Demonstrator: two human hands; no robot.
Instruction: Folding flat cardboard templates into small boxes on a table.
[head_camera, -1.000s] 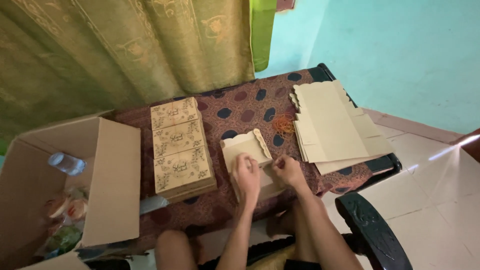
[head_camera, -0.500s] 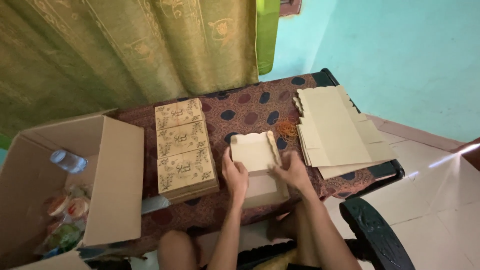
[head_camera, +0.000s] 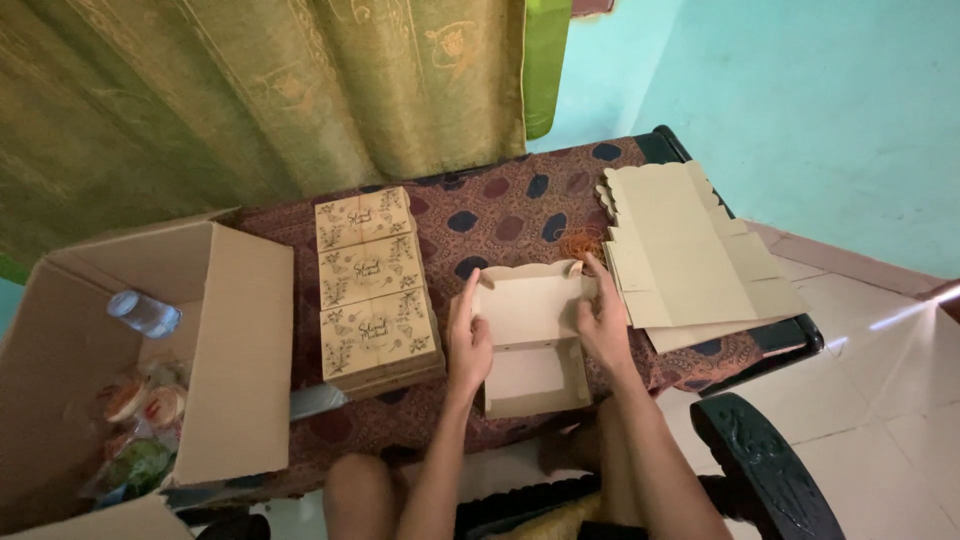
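Observation:
A tan cardboard box blank (head_camera: 533, 330) lies partly folded on the patterned cloth of the table (head_camera: 500, 210), its scalloped back flap raised. My left hand (head_camera: 467, 340) grips its left side, index finger along the flap edge. My right hand (head_camera: 601, 325) holds its right side, fingers up on the flap. Just left of the blank stand printed tan folded boxes (head_camera: 372, 285) in a stacked row. To the right lies a pile of flat tan box blanks (head_camera: 690, 255).
A large open cardboard carton (head_camera: 150, 350) at the left holds a plastic water bottle (head_camera: 143, 313) and wrapped snacks (head_camera: 140, 420). Green curtains (head_camera: 250, 90) hang behind the table. A dark wooden chair arm (head_camera: 765, 460) curves at the lower right, over white floor tiles.
Both hands moved from pressing on the flat blank to its two sides, and the blank has been folded up so that its back flap and side walls stand raised.

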